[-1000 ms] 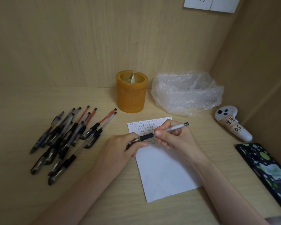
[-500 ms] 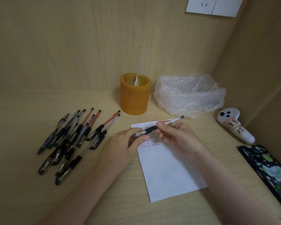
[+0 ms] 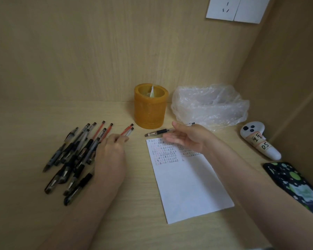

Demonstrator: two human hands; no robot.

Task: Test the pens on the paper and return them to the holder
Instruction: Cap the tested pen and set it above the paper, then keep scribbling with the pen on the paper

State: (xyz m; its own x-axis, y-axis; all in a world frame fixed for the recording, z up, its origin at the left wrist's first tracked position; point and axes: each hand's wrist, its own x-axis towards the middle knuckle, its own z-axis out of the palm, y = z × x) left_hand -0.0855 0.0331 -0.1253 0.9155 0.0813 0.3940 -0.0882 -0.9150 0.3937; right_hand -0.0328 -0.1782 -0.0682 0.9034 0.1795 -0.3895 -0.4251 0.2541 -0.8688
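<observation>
An orange pen holder (image 3: 149, 112) stands at the back of the desk with something white inside. Below it lies a white paper (image 3: 188, 186) with rows of small test marks across its top. My right hand (image 3: 190, 139) hovers over the paper's top edge, holding a black-grip pen (image 3: 159, 132) level under the thumb, tip pointing left. Several black and red pens (image 3: 76, 156) lie in a loose pile on the left. At the pile's right edge, my left hand (image 3: 112, 150) has its fingertips pinched on a red pen (image 3: 126, 131) that rests on the desk.
A crumpled clear plastic bag (image 3: 210, 107) sits right of the holder. A white controller with a labelled strip (image 3: 258, 139) lies by the right wall. A dark phone with green spots (image 3: 294, 183) lies near the right edge. Wooden walls enclose the back and right.
My left hand let go of the black-grip pen and moved left to the pile, onto the red pen. My right hand kept the pen and lifted it toward the holder.
</observation>
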